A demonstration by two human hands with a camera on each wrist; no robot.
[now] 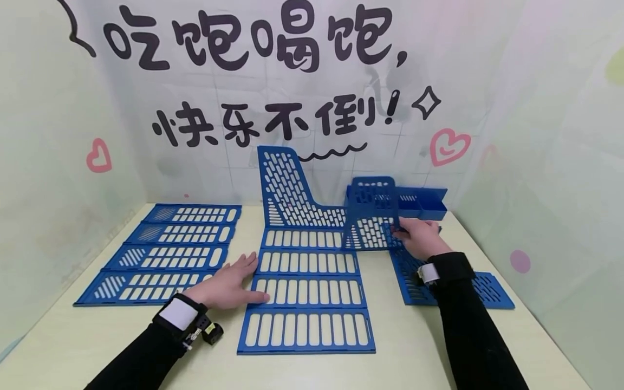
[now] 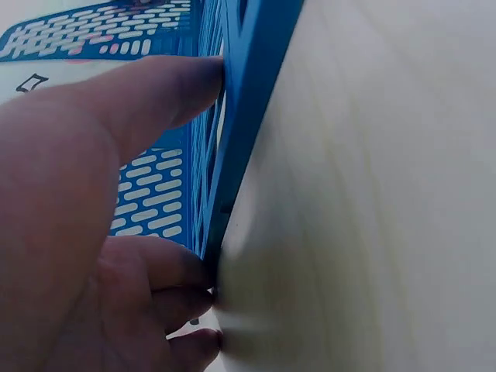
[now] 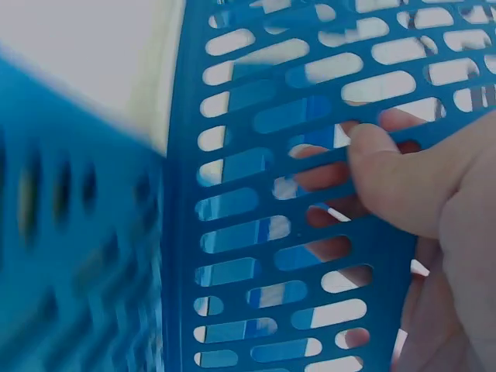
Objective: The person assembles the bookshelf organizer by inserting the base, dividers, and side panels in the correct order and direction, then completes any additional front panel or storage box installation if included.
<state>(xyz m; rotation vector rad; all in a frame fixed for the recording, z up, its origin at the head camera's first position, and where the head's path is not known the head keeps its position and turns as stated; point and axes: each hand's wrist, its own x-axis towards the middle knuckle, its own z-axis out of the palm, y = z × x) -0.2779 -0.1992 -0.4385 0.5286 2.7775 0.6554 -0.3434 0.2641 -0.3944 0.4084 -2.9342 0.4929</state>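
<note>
My left hand (image 1: pixel 229 284) rests at the left edge of a blue slotted plastic panel (image 1: pixel 307 309) lying on the table. Its thumb lies on the panel, the other fingers beside the edge. At the back of that panel stands a blue perforated side panel (image 1: pixel 287 184) with a stepped outline. My right hand (image 1: pixel 421 237) pinches a second blue perforated panel (image 1: pixel 372 211), held upright at the right of the standing one. In the right wrist view the thumb lies on the near face of this perforated panel (image 3: pixel 387 256), and fingers show through its holes.
Another blue sectioned panel (image 1: pixel 161 233) lies flat on the table (image 1: pixel 205 363) at the left. A blue compartment box (image 1: pixel 431 208) stands at the back right. More perforated blue panels (image 1: pixel 492 292) lie under and beside the right forearm. Curtain-like walls (image 1: pixel 312 124) enclose the table.
</note>
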